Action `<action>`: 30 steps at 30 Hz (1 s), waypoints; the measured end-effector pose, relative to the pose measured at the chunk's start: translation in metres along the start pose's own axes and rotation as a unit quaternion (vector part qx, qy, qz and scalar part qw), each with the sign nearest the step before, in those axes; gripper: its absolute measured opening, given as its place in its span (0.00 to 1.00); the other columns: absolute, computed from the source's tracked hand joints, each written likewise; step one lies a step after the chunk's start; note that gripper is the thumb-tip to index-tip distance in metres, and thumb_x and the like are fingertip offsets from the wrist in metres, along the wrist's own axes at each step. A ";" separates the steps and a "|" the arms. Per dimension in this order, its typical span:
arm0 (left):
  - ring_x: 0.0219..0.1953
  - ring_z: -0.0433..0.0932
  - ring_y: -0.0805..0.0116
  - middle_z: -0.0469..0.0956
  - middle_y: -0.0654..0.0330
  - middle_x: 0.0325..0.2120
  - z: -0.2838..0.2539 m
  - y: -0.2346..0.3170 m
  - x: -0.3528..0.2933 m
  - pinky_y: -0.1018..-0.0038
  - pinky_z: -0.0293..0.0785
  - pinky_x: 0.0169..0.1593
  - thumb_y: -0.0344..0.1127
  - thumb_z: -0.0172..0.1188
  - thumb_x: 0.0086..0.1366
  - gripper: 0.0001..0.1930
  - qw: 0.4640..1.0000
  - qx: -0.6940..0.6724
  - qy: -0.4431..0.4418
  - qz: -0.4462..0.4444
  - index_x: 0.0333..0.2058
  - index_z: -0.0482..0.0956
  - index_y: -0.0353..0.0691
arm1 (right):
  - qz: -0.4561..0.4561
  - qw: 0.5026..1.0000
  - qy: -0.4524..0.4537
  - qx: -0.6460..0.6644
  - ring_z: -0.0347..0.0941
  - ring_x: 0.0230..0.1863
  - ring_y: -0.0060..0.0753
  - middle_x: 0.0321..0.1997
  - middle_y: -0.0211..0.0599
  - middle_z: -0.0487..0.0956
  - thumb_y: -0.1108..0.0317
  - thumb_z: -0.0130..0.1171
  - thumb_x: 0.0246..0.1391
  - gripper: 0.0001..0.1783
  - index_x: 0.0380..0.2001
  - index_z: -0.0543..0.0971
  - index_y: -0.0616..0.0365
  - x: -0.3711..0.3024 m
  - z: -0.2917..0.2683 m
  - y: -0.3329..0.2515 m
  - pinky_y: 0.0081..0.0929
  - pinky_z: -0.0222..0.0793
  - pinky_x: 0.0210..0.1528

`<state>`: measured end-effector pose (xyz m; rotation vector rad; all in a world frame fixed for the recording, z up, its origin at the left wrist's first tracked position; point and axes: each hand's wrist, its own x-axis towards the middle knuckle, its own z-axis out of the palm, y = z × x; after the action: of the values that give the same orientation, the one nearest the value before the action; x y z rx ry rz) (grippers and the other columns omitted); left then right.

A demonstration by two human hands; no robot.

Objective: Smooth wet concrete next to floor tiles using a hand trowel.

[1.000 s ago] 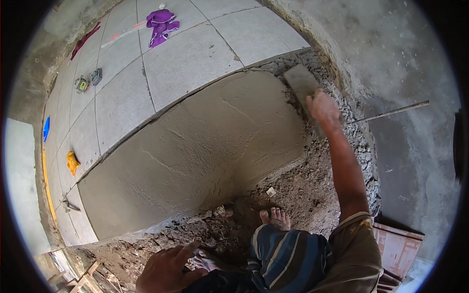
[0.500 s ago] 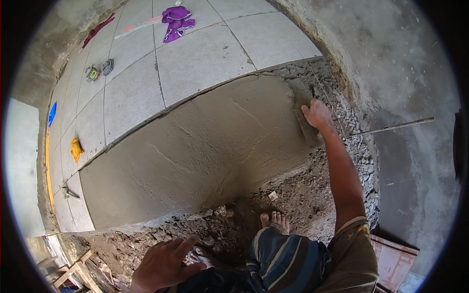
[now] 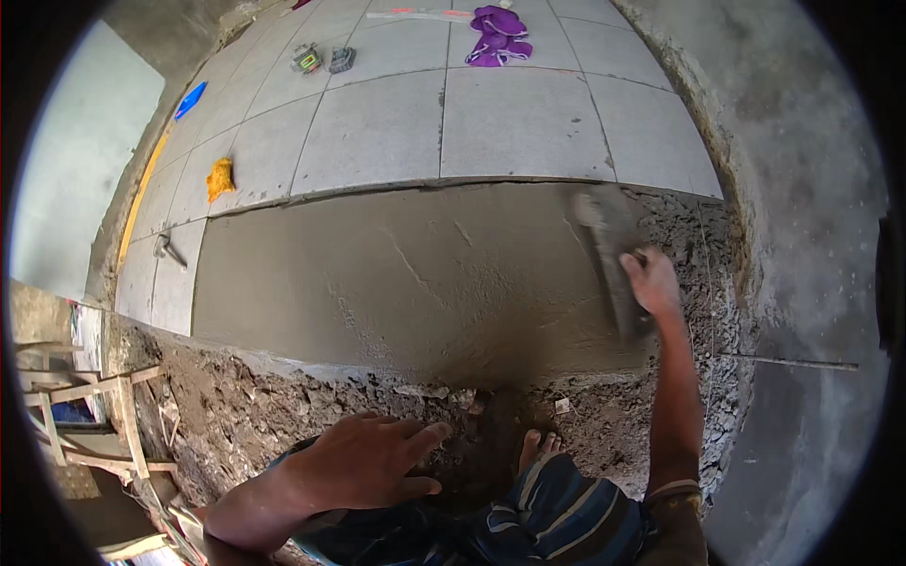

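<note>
A smooth grey bed of wet mortar [image 3: 415,283] stretches across the middle, with shallow ridges and streaks on its surface. My right hand [image 3: 654,283] is wrapped round the handle of a long flat plastering trowel [image 3: 604,222]. That trowel lies across the bed's right end, smeared with mortar and a little blurred. Above my bent legs in front, my left hand [image 3: 368,457] hangs with its fingers apart and nothing in them.
Laid tiles [image 3: 377,132] border the mortar's far edge. On them lie a purple cloth [image 3: 498,36], a yellow cloth [image 3: 220,179], a hammer [image 3: 168,250] and a blue object [image 3: 191,100]. Rough soil [image 3: 255,401] runs along the near side. A thin rod [image 3: 788,360] sticks out at right.
My right hand has turned the trowel and drawn it nearer, over the mortar's right end. My left hand has shifted right. The whole view has swung round to the left.
</note>
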<state>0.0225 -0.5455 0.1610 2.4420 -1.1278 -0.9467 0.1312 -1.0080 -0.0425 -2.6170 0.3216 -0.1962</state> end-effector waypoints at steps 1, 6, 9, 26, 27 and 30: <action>0.41 0.84 0.48 0.81 0.51 0.40 0.001 -0.002 0.001 0.57 0.80 0.47 0.57 0.61 0.67 0.35 1.000 -0.010 0.004 0.017 0.63 0.70 0.37 | 0.008 0.999 -0.002 -0.050 0.80 0.46 0.67 0.41 0.64 0.83 0.49 0.61 0.62 0.28 0.46 0.80 0.68 0.010 0.016 -0.012 0.54 0.76 0.50; 0.41 0.84 0.49 0.82 0.52 0.42 -0.004 0.005 -0.005 0.57 0.81 0.46 0.60 0.60 0.69 0.36 1.000 -0.002 -0.007 0.028 0.65 0.69 0.40 | 0.095 0.986 -0.037 -0.129 0.81 0.48 0.65 0.44 0.61 0.83 0.51 0.56 0.65 0.27 0.52 0.78 0.65 0.010 0.043 -0.065 0.57 0.75 0.53; 0.40 0.84 0.49 0.81 0.52 0.41 -0.008 0.010 -0.012 0.58 0.81 0.46 0.61 0.59 0.69 0.36 0.999 -0.008 -0.026 0.040 0.66 0.68 0.40 | 0.001 1.000 0.010 -0.010 0.81 0.49 0.63 0.44 0.58 0.84 0.49 0.53 0.66 0.24 0.46 0.79 0.61 -0.015 0.068 -0.079 0.56 0.75 0.55; 0.47 0.80 0.44 0.80 0.47 0.48 -0.020 0.018 -0.017 0.55 0.76 0.52 0.50 0.66 0.65 0.33 0.998 -0.038 -0.045 0.021 0.64 0.70 0.40 | 0.116 0.979 -0.082 -0.148 0.82 0.52 0.56 0.49 0.52 0.85 0.53 0.52 0.67 0.19 0.47 0.83 0.53 0.022 0.066 -0.051 0.48 0.78 0.56; 0.48 0.80 0.44 0.80 0.47 0.48 -0.020 0.019 -0.018 0.55 0.76 0.52 0.50 0.66 0.65 0.34 0.998 -0.034 -0.039 0.026 0.64 0.70 0.40 | 0.114 0.979 -0.061 -0.157 0.82 0.52 0.56 0.50 0.52 0.84 0.52 0.52 0.67 0.20 0.47 0.83 0.54 0.024 0.064 -0.030 0.48 0.78 0.57; 0.48 0.80 0.44 0.80 0.46 0.48 -0.018 0.018 -0.022 0.55 0.76 0.53 0.51 0.65 0.65 0.34 0.998 -0.036 -0.032 0.034 0.64 0.70 0.39 | 0.117 0.981 -0.031 -0.152 0.82 0.52 0.57 0.49 0.54 0.84 0.52 0.52 0.67 0.22 0.46 0.82 0.58 0.024 0.045 0.006 0.49 0.78 0.56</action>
<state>0.0141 -0.5410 0.1929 2.3168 -1.1683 -1.0332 0.1618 -0.9995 -0.0824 -2.8457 0.6792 0.0182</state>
